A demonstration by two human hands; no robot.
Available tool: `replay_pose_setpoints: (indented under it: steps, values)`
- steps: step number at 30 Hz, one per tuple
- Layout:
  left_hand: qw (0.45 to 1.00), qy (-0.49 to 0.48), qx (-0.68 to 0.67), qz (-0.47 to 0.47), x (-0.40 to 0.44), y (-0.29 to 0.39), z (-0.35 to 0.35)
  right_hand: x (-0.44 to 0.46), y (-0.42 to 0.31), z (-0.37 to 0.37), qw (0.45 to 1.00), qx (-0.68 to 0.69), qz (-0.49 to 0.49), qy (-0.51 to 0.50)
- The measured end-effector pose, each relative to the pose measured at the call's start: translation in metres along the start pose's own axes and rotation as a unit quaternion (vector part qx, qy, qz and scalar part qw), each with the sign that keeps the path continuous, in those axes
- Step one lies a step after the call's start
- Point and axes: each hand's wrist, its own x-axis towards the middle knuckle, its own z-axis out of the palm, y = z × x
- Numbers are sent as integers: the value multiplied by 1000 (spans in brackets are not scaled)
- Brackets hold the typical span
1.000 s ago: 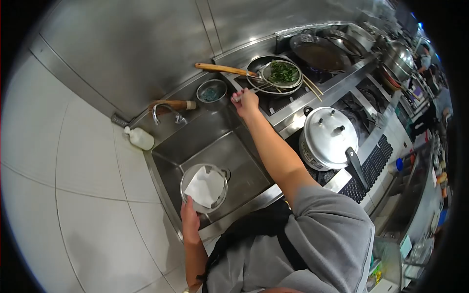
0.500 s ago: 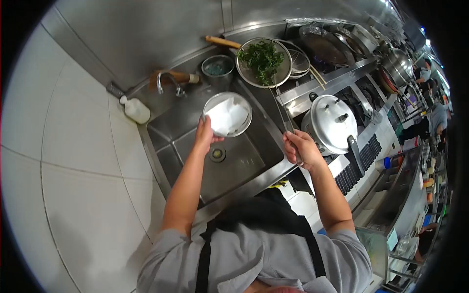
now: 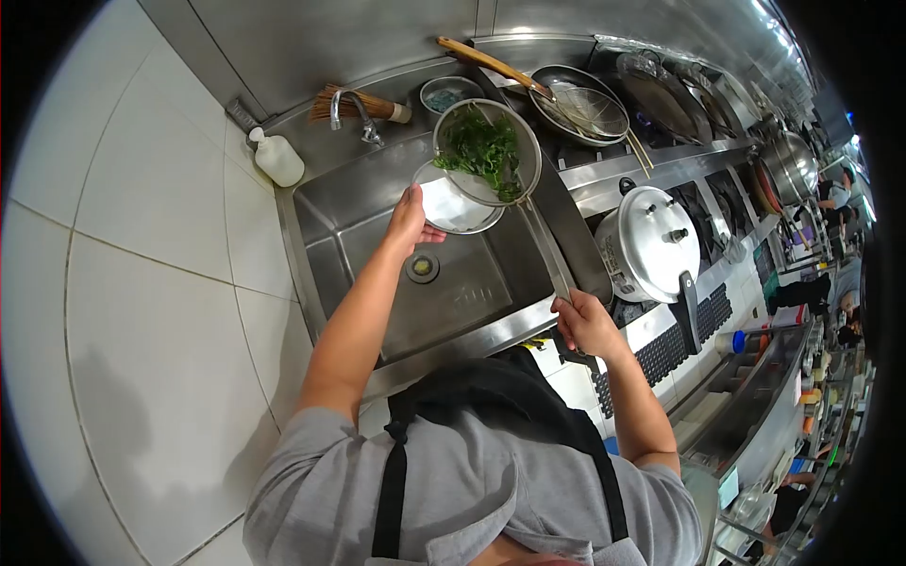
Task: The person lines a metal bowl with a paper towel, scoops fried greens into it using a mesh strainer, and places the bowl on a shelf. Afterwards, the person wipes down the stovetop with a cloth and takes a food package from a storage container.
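My left hand (image 3: 411, 224) grips the rim of a round metal bowl (image 3: 462, 219) with a white sheet inside, held over the steel sink (image 3: 387, 321). My right hand (image 3: 583, 325) is closed round the handle of a mesh strainer (image 3: 522, 127). Leafy greens (image 3: 483, 151) lie in the strainer, which overlaps the upper right part of the bowl. Whether the strainer touches the bowl I cannot tell.
Behind the sink are a faucet (image 3: 359, 121), a brush (image 3: 377, 106), a white bottle (image 3: 277, 158) and a small metal bowl (image 3: 451, 91). To the right stand a pan (image 3: 550, 79) with a wire skimmer and a pressure cooker (image 3: 654, 243). People are in the far right background.
The strainer with the greens has come off the pan area, leftward to the bowl. My left hand has lifted the bowl from low in the sink toward the back.
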Motion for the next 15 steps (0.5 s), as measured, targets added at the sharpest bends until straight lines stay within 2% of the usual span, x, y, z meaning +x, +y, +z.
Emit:
replay_pose_setpoints:
  steps: [5, 7, 15]
  values:
    - [1000, 7, 12, -14, -2, 1, -3, 5, 16, 3, 987, -140, -35, 65]
    - [1000, 5, 11, -18, -2, 4, -2, 7, 20, 2, 960, -228, -111, 118]
    - [999, -14, 28, -17, -2, 4, -1, 3, 21, 10, 886, -385, -166, 199]
